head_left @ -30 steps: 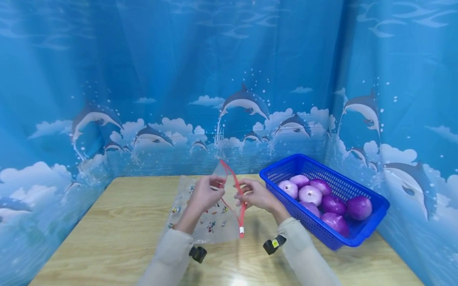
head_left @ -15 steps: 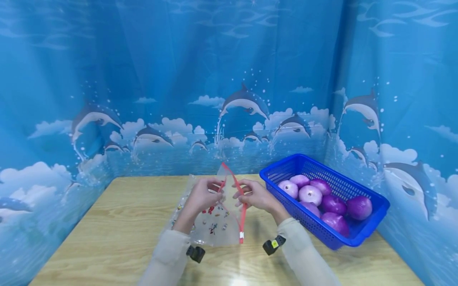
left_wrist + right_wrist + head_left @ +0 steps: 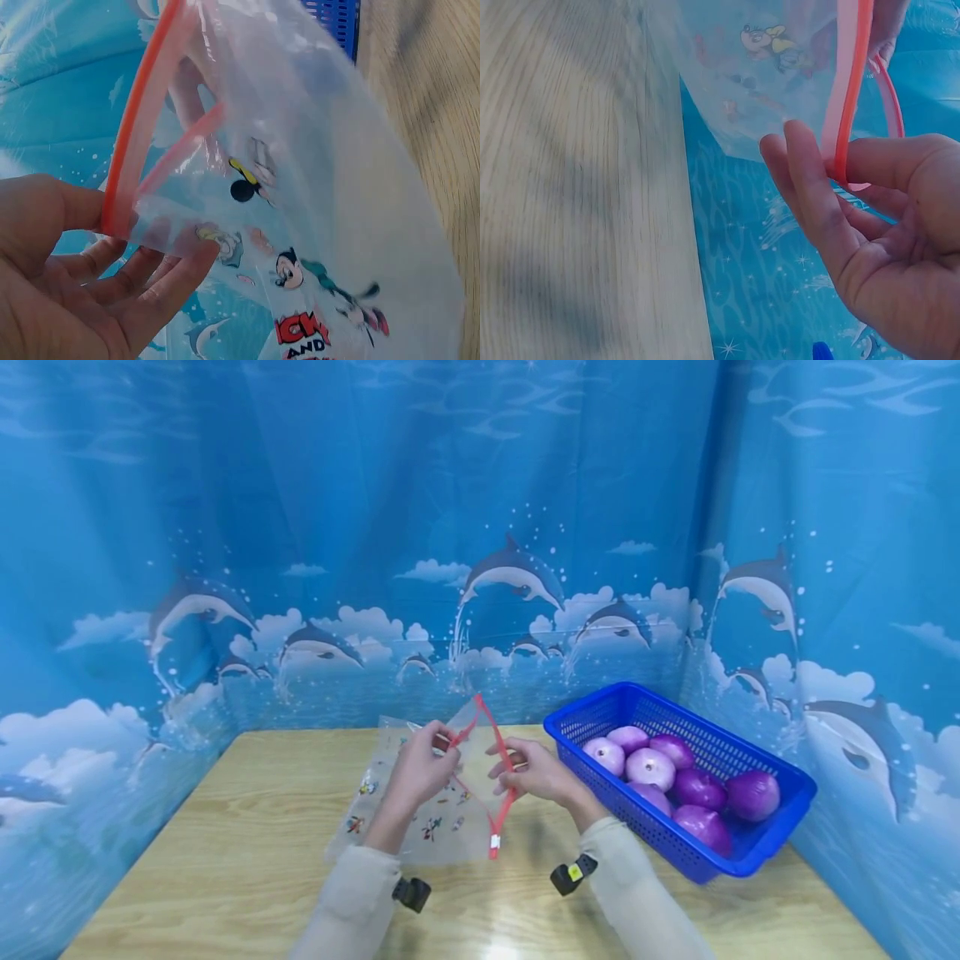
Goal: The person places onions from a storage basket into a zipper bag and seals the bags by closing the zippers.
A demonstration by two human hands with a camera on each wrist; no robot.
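- Red edging (image 3: 849,97) runs along both parted sides of one clear printed bag (image 3: 444,842), which we hold left of the basket (image 3: 783,827).
- Our left hand (image 3: 424,766) pinches one side of this edging, farther from the basket.
- Our right hand (image 3: 545,772), just beside the basket, pinches the opposite side between thumb and fingers.
- One white slider (image 3: 495,842) sits at the edging's end nearest us, left of the basket.
- Inside the basket we count eight purple onions (image 3: 650,771).
- Beneath the basket lies one wooden table (image 3: 225,852).
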